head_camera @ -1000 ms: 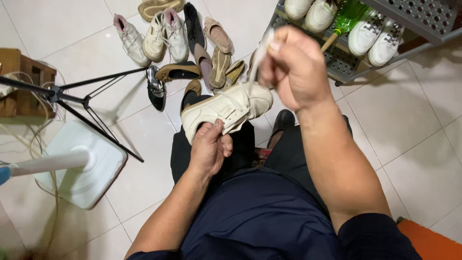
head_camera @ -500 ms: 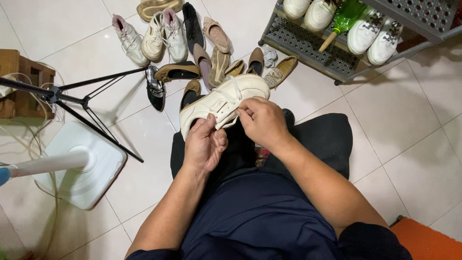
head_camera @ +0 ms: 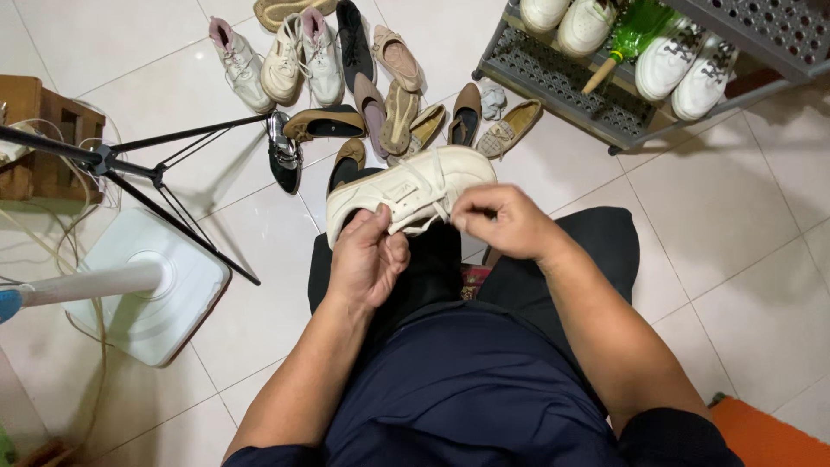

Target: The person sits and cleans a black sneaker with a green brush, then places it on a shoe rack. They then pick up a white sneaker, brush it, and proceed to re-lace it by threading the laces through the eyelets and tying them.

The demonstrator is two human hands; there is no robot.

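I see the cream lace-up sneaker (head_camera: 406, 192) lying on its side across the knees, at about 12 o'clock from the lap. My left hand (head_camera: 367, 259) is closed on its heel end at 9 o'clock, fingers curled tight. My right hand (head_camera: 506, 223) pinches the lace (head_camera: 430, 216) at 3 o'clock. Loose shoes (head_camera: 346, 60) lie beyond on the tiled floor (head_camera: 709, 233).
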